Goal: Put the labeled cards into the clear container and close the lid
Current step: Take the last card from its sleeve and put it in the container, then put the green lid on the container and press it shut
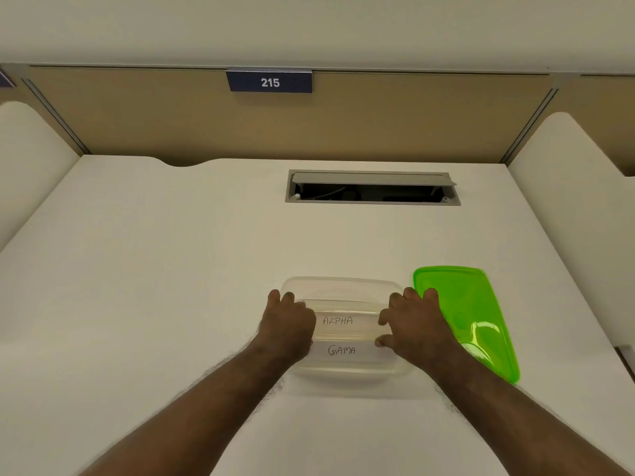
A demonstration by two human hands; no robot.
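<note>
Both hands curl loosely over the short ends of the clear container (343, 293): the left hand (287, 326) on its left wall, the right hand (414, 326) on its right, fingertips touching the cards inside. Whether either pinches a card, I cannot tell. Cards marked ALPHA (338, 320) and GAMA (342, 350) lie in the container on the white desk (171, 269). Loading looks nearly finished. Next, the right hand should reach for the green lid (474, 304) lying flat just beside it and press it on.

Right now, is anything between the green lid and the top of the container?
Both hands are: the left hand and right hand reach into the clear container over the cards. The green lid lies beside it.
</note>
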